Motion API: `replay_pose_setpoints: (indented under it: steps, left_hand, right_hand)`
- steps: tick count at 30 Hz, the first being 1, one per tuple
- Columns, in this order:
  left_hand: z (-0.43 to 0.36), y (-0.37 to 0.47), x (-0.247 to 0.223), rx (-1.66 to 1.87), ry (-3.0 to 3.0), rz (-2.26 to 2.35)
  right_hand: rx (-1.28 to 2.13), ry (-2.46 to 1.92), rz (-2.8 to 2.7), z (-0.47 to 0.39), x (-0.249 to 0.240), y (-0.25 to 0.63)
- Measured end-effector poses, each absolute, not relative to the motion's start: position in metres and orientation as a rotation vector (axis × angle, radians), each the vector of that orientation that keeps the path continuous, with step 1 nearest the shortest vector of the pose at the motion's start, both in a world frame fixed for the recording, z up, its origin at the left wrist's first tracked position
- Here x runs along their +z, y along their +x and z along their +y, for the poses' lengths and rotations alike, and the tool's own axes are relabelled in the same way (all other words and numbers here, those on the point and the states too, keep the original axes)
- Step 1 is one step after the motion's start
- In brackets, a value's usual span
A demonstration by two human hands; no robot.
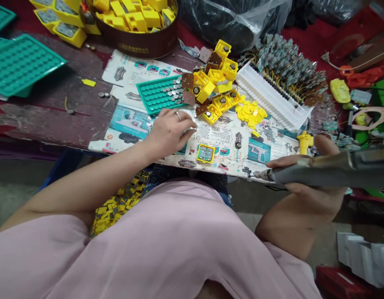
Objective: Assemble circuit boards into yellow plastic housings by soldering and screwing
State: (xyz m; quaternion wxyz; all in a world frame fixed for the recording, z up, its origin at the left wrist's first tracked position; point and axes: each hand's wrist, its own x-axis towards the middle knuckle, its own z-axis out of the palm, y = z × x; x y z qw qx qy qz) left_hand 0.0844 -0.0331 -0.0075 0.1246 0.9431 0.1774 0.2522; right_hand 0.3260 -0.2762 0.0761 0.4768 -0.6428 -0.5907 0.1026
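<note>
My left hand is over the printed cardboard, thumb and fingers curled together near a small pale bit at their tips; what they hold is too small to name. Just behind it lies a green tray with silver button cells on its right part. A square yellow case with a circuit board inside rests on the cardboard's front part, right of that hand. Over at the right, my right hand is wrapped round a grey electric screwdriver, its tip pointing left above the front edge.
Yellow housings with brown plates stand behind, beside yellow flat pieces. A white rack holds wired parts. A round tin of yellow cases is at the back, green trays at left, a yellow nozzle-like part at right.
</note>
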Motion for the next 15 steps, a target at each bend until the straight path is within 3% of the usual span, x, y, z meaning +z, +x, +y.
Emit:
replay_pose_setpoints:
  steps: [3,8,11,15]
  left_hand:
    - [-0.015,0.095,-0.002,0.457,2.899,0.695]
    - [-0.017,0.106,0.015,-0.025,2.978,0.762]
    - [-0.015,0.105,0.019,0.03,2.955,0.741]
    - [-0.014,0.104,0.022,0.369,2.816,0.671]
  right_hand:
    - [0.394,-1.294,-1.395,-0.248,0.069,0.32]
    - [0.222,-1.136,-1.069,-0.212,0.052,0.297]
    - [0.255,-1.144,-0.867,-0.194,0.048,0.296]
    - [0.294,-1.236,-0.701,-0.176,0.052,0.301]
